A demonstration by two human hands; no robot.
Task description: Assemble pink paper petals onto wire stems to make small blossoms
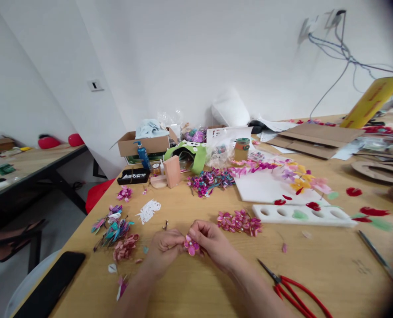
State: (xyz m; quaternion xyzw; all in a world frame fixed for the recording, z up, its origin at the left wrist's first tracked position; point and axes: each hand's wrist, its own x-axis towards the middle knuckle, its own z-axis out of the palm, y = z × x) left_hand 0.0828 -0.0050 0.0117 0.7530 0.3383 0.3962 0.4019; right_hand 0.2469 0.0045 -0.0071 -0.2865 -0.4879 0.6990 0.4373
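Note:
Between my two hands, just above the wooden table (pixel 169 291), is a small pink-purple artificial flower (pixel 191 246) with a pale centre. My left hand (pixel 165 249) is closed, its thumb and fingertips pinching at the flower's left side. My right hand (pixel 211 243) is closed too, thumb and forefinger on the flower's upper right edge. Whatever lies behind the petals, such as a stem, is hidden by the fingers. A cluster of similar pink flowers (pixel 239 222) rests on the table beyond my right hand. White petal-like pieces (pixel 149 211) lie in a pile beyond my left hand.
Red-handled scissors (pixel 292 289) lie right of my right forearm. A black phone (pixel 52 285) rests at the left edge. Further back stand a white foam block with holes (pixel 304 215), a blue pump bottle (pixel 143 155) and a cardboard box (pixel 143 145). Teal flowers (pixel 116 232) lie left.

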